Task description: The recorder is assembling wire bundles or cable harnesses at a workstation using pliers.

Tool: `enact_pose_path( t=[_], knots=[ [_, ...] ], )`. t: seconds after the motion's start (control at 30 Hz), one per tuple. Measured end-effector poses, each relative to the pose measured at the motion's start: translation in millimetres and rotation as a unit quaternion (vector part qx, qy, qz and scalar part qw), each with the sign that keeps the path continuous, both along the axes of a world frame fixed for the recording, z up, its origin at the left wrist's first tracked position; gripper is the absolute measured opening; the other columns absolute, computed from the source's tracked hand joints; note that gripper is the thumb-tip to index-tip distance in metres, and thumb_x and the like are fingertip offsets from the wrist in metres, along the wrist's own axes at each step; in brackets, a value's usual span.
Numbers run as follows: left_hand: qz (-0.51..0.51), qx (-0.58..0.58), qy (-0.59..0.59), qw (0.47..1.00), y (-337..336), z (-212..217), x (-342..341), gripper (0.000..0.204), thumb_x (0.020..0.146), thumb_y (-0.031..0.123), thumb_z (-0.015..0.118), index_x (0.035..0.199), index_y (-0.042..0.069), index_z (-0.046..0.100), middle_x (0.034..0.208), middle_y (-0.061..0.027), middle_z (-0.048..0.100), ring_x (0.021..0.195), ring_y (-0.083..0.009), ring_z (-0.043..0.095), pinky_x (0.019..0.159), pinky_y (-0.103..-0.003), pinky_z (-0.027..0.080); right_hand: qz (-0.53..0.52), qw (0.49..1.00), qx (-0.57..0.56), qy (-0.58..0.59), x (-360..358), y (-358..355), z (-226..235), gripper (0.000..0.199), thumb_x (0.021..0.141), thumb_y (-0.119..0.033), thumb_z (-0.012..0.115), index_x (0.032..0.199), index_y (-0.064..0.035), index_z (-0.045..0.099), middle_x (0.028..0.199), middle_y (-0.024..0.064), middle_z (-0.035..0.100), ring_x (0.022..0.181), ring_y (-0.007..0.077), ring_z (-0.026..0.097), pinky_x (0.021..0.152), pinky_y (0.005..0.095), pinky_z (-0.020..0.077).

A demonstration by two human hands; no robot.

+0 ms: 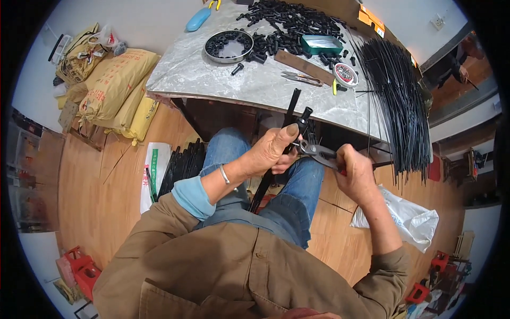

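In front of my knees, my left hand point(277, 150) is wrapped round a short black tubular fitting point(304, 119), its thumb pressed on the side. A long black rod point(293, 102) stands beside the fitting, rising past my fingers; whether the hand holds it too is unclear. My right hand point(355, 169) is closed on the handles of metal pliers point(317, 153). The jaws reach the lower part of the fitting, next to my left fingers; what they grip there is partly hidden. Dark rods point(258, 196) slope down between my thighs.
Ahead stands a grey marbled table point(180, 69) with a heap of black fittings point(297, 18), a round tin point(230, 60), a teal tray point(322, 52), tweezers point(302, 80) and a small bowl point(338, 80). Thin black rods point(396, 106) overhang its right edge. Sacks point(117, 87) lie left.
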State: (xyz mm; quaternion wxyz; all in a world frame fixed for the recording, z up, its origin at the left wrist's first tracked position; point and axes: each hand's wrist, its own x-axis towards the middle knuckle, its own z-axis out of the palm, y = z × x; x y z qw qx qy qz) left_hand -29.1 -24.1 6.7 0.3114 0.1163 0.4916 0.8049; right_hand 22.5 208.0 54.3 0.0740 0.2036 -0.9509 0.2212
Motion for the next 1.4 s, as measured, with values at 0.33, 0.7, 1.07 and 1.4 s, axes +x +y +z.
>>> enact_pose_path(
  t=[0.33,0.7,1.07,1.4],
  knots=[
    [0.076,-0.001,0.05,0.996,7,-14,-5,0.062,0.08,0.069,0.051,0.084,0.007,0.047,0.052,0.0043,0.033,0.04,-0.0049,0.033,0.037,-0.021,0.027,-0.089,0.994,0.007,0.057,23,-25,-8,0.032,0.065,0.005,0.067,0.087,-0.0038,0.044,0.073,0.0132,0.052,0.068,0.033,0.055,0.058,0.0381,0.0435],
    [0.138,-0.036,0.077,0.987,15,-10,-3,0.054,0.08,0.059,0.061,0.079,0.007,0.047,0.05,0.0021,0.039,0.037,-0.0063,0.038,0.033,-0.022,0.028,-0.095,0.984,0.077,0.13,20,-34,17,0.039,0.058,0.005,0.067,0.092,-0.0066,0.05,0.089,0.0105,0.053,0.086,0.0307,0.051,0.074,0.0391,0.0386],
    [0.162,-0.063,0.051,0.983,19,-10,-4,0.045,0.081,0.049,0.069,0.08,0.006,0.055,0.055,0.0056,0.044,0.045,-0.0027,0.039,0.039,-0.021,0.027,-0.102,0.992,-0.076,0.015,33,-31,-15,0.037,0.071,-0.002,0.074,0.098,-0.0044,0.049,0.077,0.0126,0.06,0.068,0.0289,0.061,0.058,0.0344,0.0473],
    [0.14,-0.048,0.045,0.988,21,1,4,0.043,0.081,0.046,0.069,0.08,0.007,0.052,0.05,0.0045,0.042,0.038,-0.005,0.039,0.035,-0.021,0.028,0.057,0.58,-0.558,-0.591,31,-4,-27,0.039,0.076,-0.016,0.076,0.097,-0.0033,0.045,0.058,0.007,0.052,0.042,0.0165,0.055,0.035,0.0269,0.0419]
  ],
)
